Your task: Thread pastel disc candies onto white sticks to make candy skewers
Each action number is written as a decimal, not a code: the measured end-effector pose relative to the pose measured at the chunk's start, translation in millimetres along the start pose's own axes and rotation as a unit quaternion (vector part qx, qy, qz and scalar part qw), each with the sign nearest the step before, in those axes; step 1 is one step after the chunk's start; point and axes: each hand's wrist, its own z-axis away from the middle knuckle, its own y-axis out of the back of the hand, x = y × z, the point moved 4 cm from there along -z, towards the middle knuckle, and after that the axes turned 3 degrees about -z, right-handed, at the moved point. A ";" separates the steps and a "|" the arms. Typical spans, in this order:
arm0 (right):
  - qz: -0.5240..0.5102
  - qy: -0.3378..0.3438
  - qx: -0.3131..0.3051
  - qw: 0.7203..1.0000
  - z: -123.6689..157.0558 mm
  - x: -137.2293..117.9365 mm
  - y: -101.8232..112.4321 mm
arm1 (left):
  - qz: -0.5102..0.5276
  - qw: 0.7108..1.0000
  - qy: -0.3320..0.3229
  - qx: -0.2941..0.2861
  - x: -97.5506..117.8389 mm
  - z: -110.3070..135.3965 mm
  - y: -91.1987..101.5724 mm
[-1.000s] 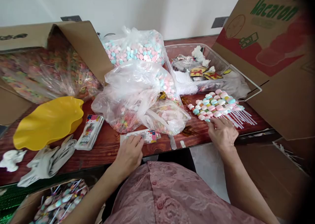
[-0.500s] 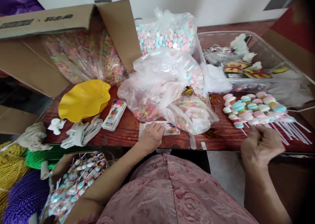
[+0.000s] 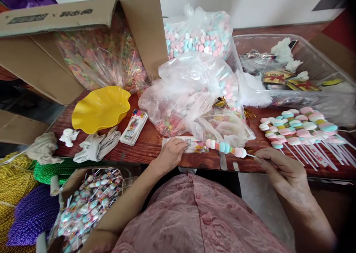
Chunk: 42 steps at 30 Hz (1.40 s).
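Observation:
My right hand (image 3: 286, 169) pinches the white stick of a marshmallow candy skewer (image 3: 226, 147). The skewer points left, with pink, blue and orange pieces along it. Its tip lies at the right end of a clear printed plastic bag (image 3: 194, 145) flat on the table's front edge. At the bag's left end, the curled fingers of my left hand (image 3: 171, 152) are closed on it. To the right lies a pile of similar skewers (image 3: 302, 129), their white sticks towards the front edge.
Candy-filled plastic bags (image 3: 191, 86) stand behind my hands. A yellow wavy dish (image 3: 100, 108), a stack of printed bags (image 3: 134, 127) and pale gloves (image 3: 97, 145) lie left. A clear tub (image 3: 303, 93) is back right. Below left, a box holds wrapped skewers (image 3: 89, 205).
My right hand has come away from the pile, with a skewer now in it reaching the bag. My left hand stays at the bag. The view has shifted slightly.

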 end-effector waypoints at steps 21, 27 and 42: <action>-0.064 0.010 -0.044 0.997 13.2 -7.8 -29.8 | 0.089 0.992 0.071 0.062 -19.9 4.3 0.0; -0.047 0.002 -0.114 0.992 7.3 -8.1 -27.4 | 0.057 0.996 0.020 0.058 -18.5 7.7 -2.4; 0.095 0.234 -0.081 0.964 -8.6 -37.6 -10.0 | 0.078 0.994 -0.049 0.054 -15.2 10.0 3.4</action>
